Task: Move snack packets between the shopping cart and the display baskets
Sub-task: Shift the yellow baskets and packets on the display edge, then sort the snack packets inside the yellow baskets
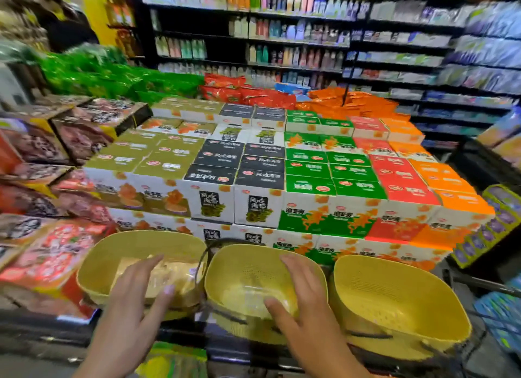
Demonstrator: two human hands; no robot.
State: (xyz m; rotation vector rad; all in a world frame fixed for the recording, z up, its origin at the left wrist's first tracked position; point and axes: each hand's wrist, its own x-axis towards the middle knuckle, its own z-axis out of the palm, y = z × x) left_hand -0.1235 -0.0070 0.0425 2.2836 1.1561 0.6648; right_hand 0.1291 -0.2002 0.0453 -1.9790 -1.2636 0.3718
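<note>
Nearest, the left hand [135,290] rests with straight fingers on a glossy yellow snack packet [169,276] lying flat in the left basket [93,267]. The right hand [304,301], fingers spread, reaches into the middle basket [220,267]; whether it holds anything is unclear. Perforated yellow plastic tubs; stacked cartons [259,185] behind.

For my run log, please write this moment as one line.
left hand: open, on packet in left basket | right hand: open, over middle basket | right basket: no packet seen
</note>
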